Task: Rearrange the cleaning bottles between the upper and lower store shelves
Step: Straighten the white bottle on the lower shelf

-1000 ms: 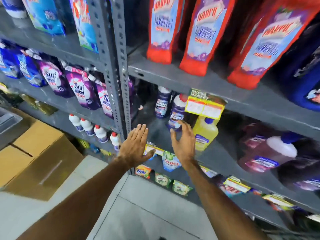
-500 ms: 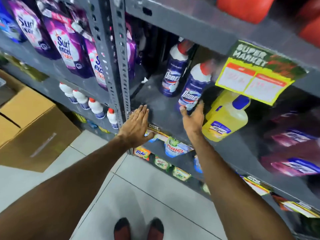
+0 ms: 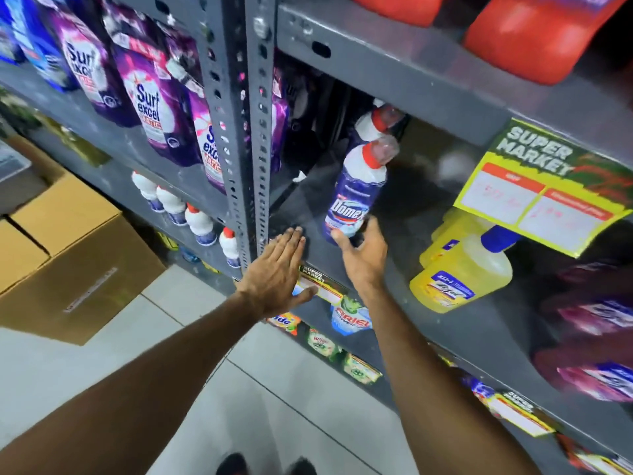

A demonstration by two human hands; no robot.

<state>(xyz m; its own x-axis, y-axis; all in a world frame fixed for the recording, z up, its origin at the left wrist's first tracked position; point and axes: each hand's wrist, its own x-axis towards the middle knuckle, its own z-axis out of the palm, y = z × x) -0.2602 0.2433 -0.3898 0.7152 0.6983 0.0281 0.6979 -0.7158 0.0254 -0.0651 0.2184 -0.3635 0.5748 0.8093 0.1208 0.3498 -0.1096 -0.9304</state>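
Observation:
A blue Domex bottle [image 3: 356, 190] with a white neck and red cap stands at the front of the middle shelf [image 3: 404, 217]. My right hand [image 3: 363, 258] is at its base, thumb on the left side and fingers on the right. A second Domex bottle [image 3: 373, 123] stands right behind it, partly hidden. My left hand [image 3: 277, 272] lies flat with straight fingers on the shelf's front edge, beside the upright post [image 3: 239, 132], and holds nothing. Red bottles [image 3: 534, 36] stand on the upper shelf [image 3: 411, 70].
A yellow bottle [image 3: 462, 275] and dark purple bottles [image 3: 589, 337] stand to the right on the same shelf, under a hanging yellow price tag [image 3: 541, 190]. Surf Excel pouches [image 3: 147, 108] and small white bottles [image 3: 198, 221] fill the left rack. Cardboard boxes [image 3: 78, 262] sit on the floor.
My view has moved closer and lower toward the middle shelf. My right hand has reached forward and closed around the base of the front Domex bottle. My left hand has settled on the shelf edge.

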